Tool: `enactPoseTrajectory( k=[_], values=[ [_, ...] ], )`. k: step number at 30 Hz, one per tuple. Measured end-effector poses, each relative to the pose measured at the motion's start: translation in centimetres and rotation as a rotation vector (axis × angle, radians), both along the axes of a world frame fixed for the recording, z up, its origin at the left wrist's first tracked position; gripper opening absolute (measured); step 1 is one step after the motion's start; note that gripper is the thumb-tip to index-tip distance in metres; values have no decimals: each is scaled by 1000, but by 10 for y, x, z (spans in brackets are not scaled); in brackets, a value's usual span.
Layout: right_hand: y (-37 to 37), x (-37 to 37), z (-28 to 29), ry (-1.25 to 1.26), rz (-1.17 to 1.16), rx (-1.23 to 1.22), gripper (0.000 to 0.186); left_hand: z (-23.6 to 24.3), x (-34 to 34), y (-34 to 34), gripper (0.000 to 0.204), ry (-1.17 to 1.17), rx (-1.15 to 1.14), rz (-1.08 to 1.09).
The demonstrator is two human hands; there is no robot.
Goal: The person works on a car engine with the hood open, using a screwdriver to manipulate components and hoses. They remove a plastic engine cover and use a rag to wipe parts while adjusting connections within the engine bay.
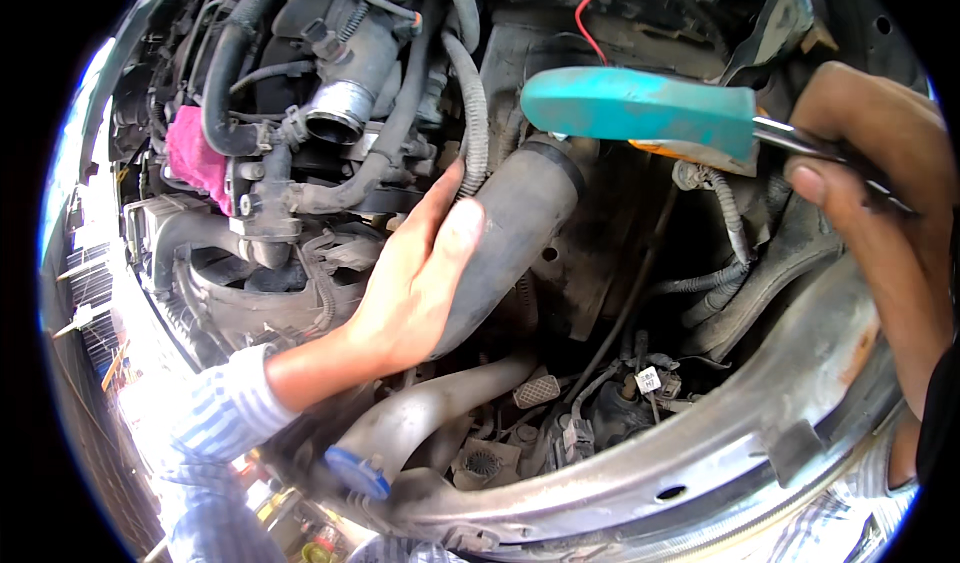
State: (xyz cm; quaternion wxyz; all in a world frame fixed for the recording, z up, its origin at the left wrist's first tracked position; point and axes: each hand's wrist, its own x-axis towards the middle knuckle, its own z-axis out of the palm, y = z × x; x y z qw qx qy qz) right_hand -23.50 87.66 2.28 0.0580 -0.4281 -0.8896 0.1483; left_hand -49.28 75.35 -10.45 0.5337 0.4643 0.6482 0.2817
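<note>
A thick dark rubber hose [505, 233] slants across the engine bay, with a clamp band round its upper end. My left hand [405, 293] is wrapped round its left side, thumb lying along the top and most fingers hidden behind it. On the right, my right hand [880, 153] is closed round the bare metal end of what looks like pliers [640, 105], with teal grips and some orange beneath. Their teal end points left, above the hose's upper end; whether it touches the hose cannot be made out.
A metal pipe mouth [338, 113] opens at upper left, near a pink cloth [197, 158]. Below the hose, a pale curved pipe [430, 408] carries a blue cap [357, 473]. The car's front metal crossmember [600, 498] curves along the near side. A red wire [585, 18] hangs above.
</note>
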Motion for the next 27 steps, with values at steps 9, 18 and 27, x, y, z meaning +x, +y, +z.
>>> enactPoseTrajectory(
  k=[9, 18, 27],
  values=[
    [-20, 7, 14, 23, -26, -81, 14, -7, -10, 34, 82, 800, 228, -397],
    [-22, 3, 19, -15, -21, -56, 13, -26, -10, 67, 84, 895, 220, -355],
    [-20, 3, 19, 0, -1, -44, 13, -24, -12, 65, 77, 954, 163, -261]
  ],
)
